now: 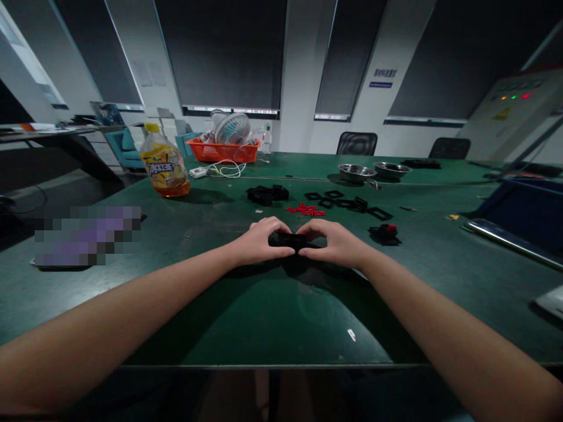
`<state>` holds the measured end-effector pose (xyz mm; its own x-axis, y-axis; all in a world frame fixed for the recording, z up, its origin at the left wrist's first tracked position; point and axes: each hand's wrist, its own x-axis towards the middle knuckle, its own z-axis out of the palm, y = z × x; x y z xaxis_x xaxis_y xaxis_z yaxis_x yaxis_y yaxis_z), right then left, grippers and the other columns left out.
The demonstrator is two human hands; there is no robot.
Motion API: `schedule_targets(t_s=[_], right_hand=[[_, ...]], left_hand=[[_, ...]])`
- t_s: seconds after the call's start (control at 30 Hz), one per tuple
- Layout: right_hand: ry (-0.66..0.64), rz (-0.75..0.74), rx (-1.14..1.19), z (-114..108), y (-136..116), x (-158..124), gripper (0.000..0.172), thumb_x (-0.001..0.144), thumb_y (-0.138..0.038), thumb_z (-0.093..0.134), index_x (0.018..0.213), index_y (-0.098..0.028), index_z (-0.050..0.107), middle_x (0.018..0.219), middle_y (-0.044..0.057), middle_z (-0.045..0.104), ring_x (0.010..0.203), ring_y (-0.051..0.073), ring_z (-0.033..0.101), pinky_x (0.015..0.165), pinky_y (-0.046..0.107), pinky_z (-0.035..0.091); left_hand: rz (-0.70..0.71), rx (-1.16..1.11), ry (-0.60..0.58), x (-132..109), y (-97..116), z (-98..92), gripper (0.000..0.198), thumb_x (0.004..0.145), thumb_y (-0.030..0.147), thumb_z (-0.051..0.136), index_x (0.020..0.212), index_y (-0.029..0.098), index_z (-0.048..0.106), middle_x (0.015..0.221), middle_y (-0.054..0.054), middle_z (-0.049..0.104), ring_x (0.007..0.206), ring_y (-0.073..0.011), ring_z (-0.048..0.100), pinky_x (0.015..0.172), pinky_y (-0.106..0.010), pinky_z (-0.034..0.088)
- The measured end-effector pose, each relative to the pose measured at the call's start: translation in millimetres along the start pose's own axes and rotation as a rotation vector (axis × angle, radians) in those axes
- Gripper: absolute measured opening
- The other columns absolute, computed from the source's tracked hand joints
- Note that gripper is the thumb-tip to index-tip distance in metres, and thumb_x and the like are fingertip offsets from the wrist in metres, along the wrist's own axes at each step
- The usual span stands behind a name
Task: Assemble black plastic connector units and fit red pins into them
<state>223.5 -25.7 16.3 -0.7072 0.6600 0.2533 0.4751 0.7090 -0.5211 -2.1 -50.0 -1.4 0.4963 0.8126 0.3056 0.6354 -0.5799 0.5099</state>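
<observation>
Both hands meet over the middle of the green table. My left hand pinches the left end of a dark plastic part between thumb and fingers. At its other end, my right hand grips the same part in the same way. Its exact shape is partly covered by the fingers and lost in shadow. Just beyond the hands lie several small red plastic pieces. Black rectangular frames are scattered behind and to the right. A black piece with a red bit lies right of my right hand.
A pile of black parts lies farther back. At left stand a drink bottle and a blurred-out flat object. Behind are an orange basket with a fan, a white cable, and two metal bowls. A blue bin is at right.
</observation>
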Motion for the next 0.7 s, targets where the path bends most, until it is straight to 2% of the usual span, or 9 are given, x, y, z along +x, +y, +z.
schedule_targets(t_s=[0.7], right_hand=[[-0.016,-0.004,0.005,0.7,2.2,-0.1,0.034,0.074,-0.034,0.070,0.103,-0.016,0.064,0.100,0.009,0.068,0.090,0.022,0.066,0.083,0.040,0.054]], left_hand=[[-0.001,-0.003,-0.016,0.2,-0.5,0.0,0.043,0.078,0.052,0.065,0.103,0.018,0.061,0.114,-0.009,0.062,0.110,-0.0285,0.056,0.097,-0.045,0.041]])
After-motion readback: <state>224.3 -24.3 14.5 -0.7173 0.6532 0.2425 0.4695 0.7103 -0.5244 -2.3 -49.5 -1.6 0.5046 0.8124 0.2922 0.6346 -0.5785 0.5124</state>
